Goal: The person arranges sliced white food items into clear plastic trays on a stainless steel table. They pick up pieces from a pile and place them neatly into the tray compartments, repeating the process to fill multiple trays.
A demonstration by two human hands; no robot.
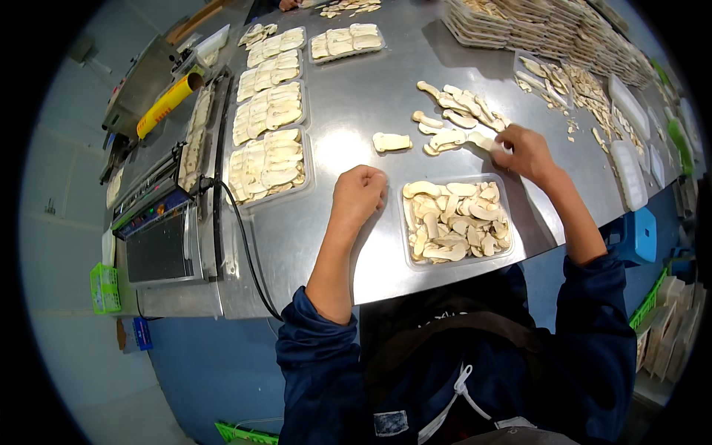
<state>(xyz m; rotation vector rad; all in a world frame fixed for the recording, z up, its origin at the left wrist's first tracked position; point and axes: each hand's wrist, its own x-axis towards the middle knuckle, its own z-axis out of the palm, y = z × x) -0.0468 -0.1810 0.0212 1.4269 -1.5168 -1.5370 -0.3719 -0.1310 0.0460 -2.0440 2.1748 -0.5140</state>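
Note:
My right hand [523, 153] pinches the end of a pale mushroom slice [483, 141] at the edge of a loose group of mushroom slices [461, 103] on the steel table. My left hand [359, 192] rests on the table with its fingers curled in, and nothing shows in it. Between my forearms sits a clear plastic tray [401, 222] filled with mixed mushroom slices [453, 222]. One broad slice [391, 142] lies alone beyond my left hand.
Filled trays [268, 161] line the left, with another tray [346, 42] farther back. A tray-wrapping machine [161, 239] and its black cable [245, 233] are at far left. Stacked trays [534, 28] and mushroom scraps [591, 94] occupy the right. Another person's hand [288, 4] shows at the top.

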